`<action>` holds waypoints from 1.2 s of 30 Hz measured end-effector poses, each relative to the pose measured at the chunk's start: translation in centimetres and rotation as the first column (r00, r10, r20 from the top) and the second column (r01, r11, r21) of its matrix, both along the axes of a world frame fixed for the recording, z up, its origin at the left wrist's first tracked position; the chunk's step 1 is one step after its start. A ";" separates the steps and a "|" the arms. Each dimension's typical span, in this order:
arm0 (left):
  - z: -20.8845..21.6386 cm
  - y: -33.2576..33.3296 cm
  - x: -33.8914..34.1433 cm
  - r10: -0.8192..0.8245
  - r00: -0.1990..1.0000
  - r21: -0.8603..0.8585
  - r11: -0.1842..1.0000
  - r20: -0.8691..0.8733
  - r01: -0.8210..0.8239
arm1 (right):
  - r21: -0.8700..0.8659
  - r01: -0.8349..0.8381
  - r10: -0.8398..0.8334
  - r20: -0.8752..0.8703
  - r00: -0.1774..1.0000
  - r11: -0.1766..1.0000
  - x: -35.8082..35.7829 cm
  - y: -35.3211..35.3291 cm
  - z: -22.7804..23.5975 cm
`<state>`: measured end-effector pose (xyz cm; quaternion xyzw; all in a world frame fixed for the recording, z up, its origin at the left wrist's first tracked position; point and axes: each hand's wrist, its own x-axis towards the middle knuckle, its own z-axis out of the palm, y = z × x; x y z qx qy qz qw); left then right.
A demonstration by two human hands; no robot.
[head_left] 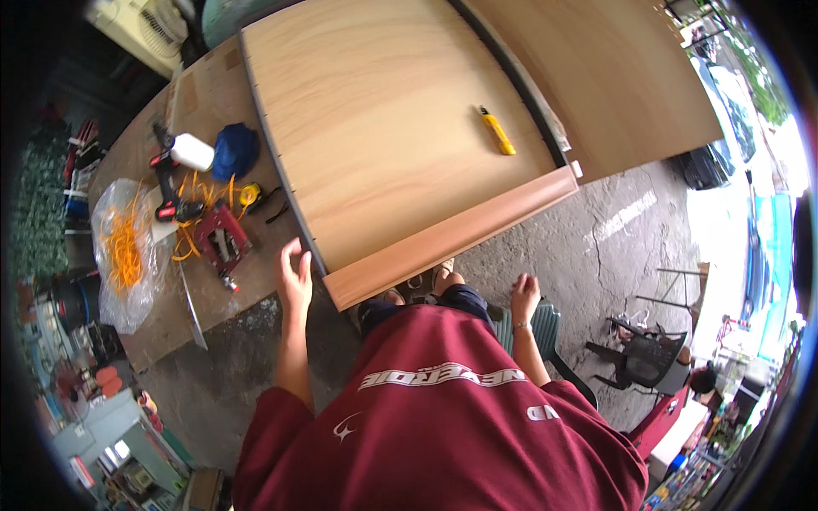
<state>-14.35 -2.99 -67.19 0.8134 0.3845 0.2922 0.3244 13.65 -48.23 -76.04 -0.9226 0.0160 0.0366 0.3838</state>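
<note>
Before me lies a broad plywood panel point(375, 111) with dark edging along its sides. A reddish-brown wooden strip point(452, 238) runs along its near edge. My left hand point(296, 277) is beside the panel's near left corner, thumb and fingers apart, holding nothing. Away from the panel, near a green plastic chair point(545, 328), my right hand point(525, 298) hangs with its fingers curled in and nothing visible in them. On the panel's right part rests a yellow utility knife point(497, 132).
The worktable point(153, 332) at left carries a cordless drill point(168, 183), a red staple gun point(223, 238), a yellow tape measure point(250, 196), a blue cap point(235, 152) and a plastic bag point(128, 255) of orange strapping. Another wood sheet point(613, 77) extends at right; an office chair point(648, 358) stands behind.
</note>
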 end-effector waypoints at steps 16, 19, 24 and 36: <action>7.8 -15.7 18.8 -0.016 0.984 -0.064 0.998 -0.179 0.005 | -0.422 -0.564 0.666 0.141 0.733 0.710 29.3 27.2 2.5; 7.4 -18.5 25.4 -0.181 0.971 -0.015 0.983 -0.157 0.180 | -0.323 -0.726 0.776 0.043 0.630 0.607 30.9 27.3 1.6; 4.5 -24.1 38.3 -0.443 0.883 -0.082 0.896 -0.154 0.436 | 0.468 -0.523 0.567 0.055 0.822 0.712 34.3 21.1 5.7; -6.4 -26.6 61.3 -0.615 0.750 0.027 0.769 -0.242 0.639 | 0.282 -0.306 0.382 -0.278 0.881 0.910 38.1 -5.2 10.4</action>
